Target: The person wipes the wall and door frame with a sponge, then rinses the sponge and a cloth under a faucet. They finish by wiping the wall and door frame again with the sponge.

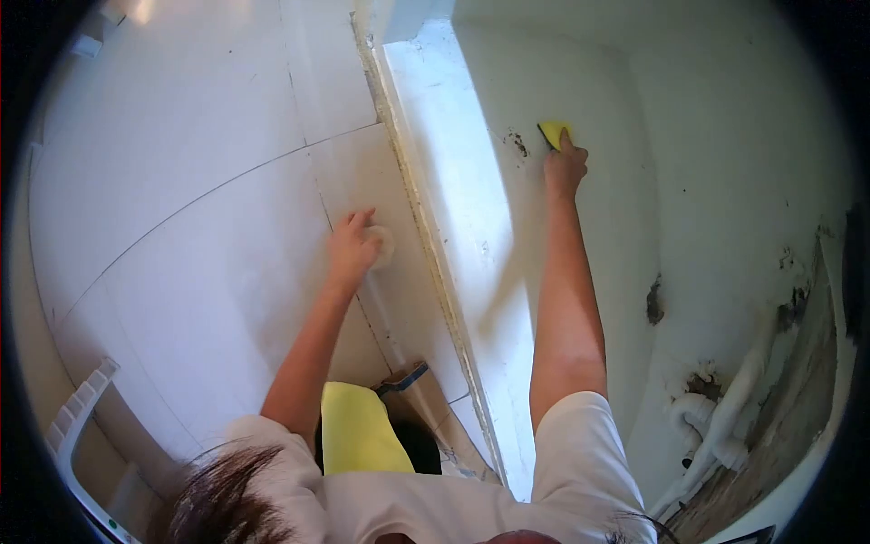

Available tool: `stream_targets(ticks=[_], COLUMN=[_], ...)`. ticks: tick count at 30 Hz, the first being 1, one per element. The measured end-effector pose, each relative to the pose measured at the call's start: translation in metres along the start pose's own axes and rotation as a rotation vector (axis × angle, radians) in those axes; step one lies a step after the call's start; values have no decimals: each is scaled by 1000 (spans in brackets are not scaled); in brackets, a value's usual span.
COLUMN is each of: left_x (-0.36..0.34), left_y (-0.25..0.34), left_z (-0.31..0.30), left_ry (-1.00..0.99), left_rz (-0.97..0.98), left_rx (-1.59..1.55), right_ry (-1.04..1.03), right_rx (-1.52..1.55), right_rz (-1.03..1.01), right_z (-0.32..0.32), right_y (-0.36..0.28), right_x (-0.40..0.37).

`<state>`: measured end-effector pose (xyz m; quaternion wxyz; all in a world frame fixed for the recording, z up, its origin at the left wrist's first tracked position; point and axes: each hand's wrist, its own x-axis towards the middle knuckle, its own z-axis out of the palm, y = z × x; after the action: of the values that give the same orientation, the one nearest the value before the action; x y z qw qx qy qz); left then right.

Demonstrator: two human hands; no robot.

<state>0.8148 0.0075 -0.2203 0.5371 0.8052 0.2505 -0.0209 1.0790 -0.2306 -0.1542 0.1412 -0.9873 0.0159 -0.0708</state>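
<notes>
Stretched far forward, my right hand [566, 168] is closed on a small yellow pad [554, 133] with a dark edge, which lies against the pale wall [607, 227]. Just left of the pad is a dark, chipped spot [517, 143] in that wall. My left hand [352, 247] is at the white tiled surface [208, 254], with some fingers spread. A round whitish thing [381, 247] shows beside its fingers; whether the hand grips it I cannot tell.
A rough-edged ledge [426, 236] divides the tiles from the wall. White pipes [725, 417] run at the lower right, near holes in the wall. A yellow cloth-like item [358, 431] lies below my left arm. A pale rail [77, 426] stands at lower left.
</notes>
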Motion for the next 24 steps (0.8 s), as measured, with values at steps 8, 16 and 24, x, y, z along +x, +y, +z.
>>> stream_targets(ticks=[8,16,24], left_x=[51,53,41], left_y=[89,52,47], left_z=[60,71,43], left_ry=[340,213,138], left_rz=[0,-18,-166], left_rx=[-1653,-2004,-2494], right_ry=[-144,-262,59], right_rx=[262,434,405], right_rz=[33,-243,-82], right_z=[9,3,-30], right_y=[-94,-152,-80], right_x=[-65,-176,-52])
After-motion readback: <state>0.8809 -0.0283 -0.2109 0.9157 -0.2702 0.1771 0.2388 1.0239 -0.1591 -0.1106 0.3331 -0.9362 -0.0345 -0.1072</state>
